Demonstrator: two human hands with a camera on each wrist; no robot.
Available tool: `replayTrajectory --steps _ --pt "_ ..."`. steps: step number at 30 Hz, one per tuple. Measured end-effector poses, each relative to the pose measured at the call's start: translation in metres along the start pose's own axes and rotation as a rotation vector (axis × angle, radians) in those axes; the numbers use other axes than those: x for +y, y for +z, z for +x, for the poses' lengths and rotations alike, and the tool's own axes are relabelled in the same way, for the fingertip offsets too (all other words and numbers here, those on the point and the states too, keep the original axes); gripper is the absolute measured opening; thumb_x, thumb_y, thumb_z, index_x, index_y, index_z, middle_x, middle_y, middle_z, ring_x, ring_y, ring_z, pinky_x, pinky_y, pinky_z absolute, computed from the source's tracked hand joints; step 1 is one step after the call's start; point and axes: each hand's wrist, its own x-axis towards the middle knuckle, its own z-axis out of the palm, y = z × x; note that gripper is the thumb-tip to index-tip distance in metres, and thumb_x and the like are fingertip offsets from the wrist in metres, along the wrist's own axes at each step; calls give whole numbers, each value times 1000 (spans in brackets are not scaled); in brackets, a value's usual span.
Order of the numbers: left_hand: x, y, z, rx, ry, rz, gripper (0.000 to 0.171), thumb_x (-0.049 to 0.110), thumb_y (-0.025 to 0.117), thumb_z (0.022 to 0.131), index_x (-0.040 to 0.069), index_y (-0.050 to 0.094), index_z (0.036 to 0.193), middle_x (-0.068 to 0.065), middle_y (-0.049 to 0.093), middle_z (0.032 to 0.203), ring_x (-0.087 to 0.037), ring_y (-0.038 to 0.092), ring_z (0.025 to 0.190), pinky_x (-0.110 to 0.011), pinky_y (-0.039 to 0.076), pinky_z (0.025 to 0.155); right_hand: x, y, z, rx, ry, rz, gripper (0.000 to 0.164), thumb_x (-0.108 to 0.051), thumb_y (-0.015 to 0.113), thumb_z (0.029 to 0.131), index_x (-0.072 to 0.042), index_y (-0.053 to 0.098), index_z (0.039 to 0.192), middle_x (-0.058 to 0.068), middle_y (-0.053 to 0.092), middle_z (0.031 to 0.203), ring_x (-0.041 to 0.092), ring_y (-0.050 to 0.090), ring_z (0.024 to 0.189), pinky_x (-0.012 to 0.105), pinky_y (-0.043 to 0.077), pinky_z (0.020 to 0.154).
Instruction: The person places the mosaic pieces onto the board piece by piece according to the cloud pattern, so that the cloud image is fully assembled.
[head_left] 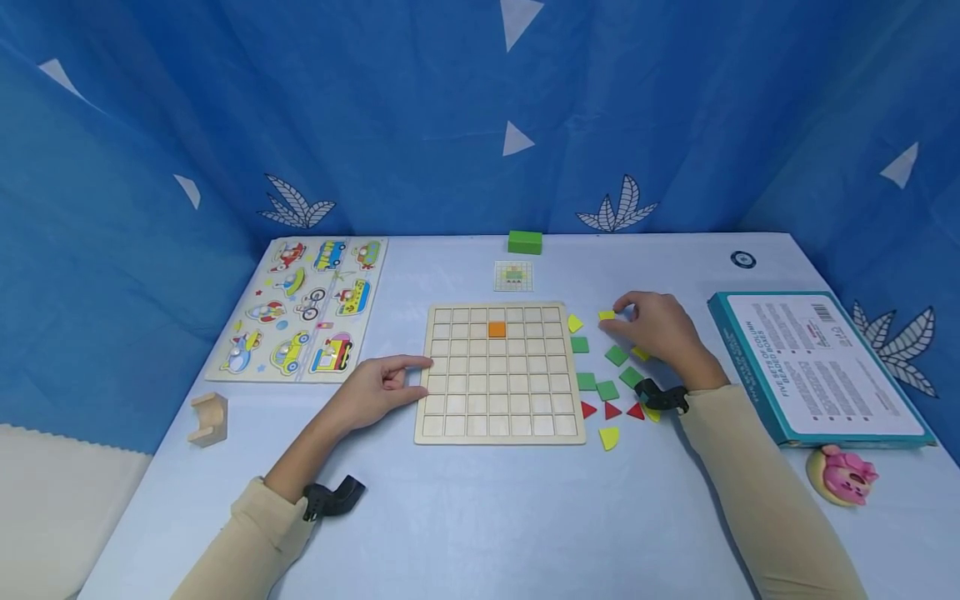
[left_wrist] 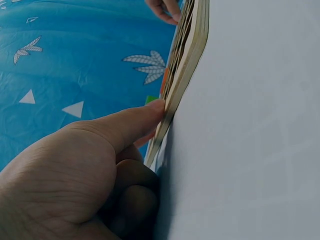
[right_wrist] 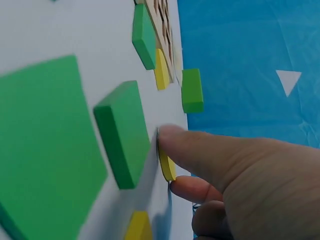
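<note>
A wooden grid board (head_left: 498, 429) lies flat on the table, with one orange square (head_left: 497, 329) in a cell near its top. My left hand (head_left: 381, 390) touches the board's left edge with thumb and index fingertips; its other fingers are folded. In the left wrist view the thumb (left_wrist: 135, 122) presses against the board's side (left_wrist: 187, 70). Right of the board, my right hand (head_left: 660, 329) pinches a small yellow piece (right_wrist: 166, 162) between thumb and index finger, at table level. Green squares (head_left: 607, 390), red triangles (head_left: 612, 410) and other yellow pieces (head_left: 609, 438) lie around it.
A pattern card (head_left: 513, 276) and a green block (head_left: 525, 242) sit behind the board. On the left are a vehicle picture puzzle (head_left: 300, 308) and a curved wooden block (head_left: 208, 419). A teal-edged box (head_left: 817, 367) and a pink figurine (head_left: 843, 476) are on the right.
</note>
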Motion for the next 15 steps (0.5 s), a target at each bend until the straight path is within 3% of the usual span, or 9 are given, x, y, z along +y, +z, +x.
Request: replayTrajectory --steps 6,15 --pt "1 0 0 2 2 6 40 27 79 91 21 70 130 6 39 61 -12 37 55 -30 40 68 0 1 0 -4 -39 4 43 -33 75 94 -6 67 127 11 52 78 25 50 67 35 40 53" --pt "0 0 0 -4 -1 -4 40 26 79 91 20 70 130 5 38 61 -12 36 55 -28 38 64 1 2 0 -1 -81 -12 42 -31 74 94 -5 68 126 10 52 75 24 49 62 34 39 51"
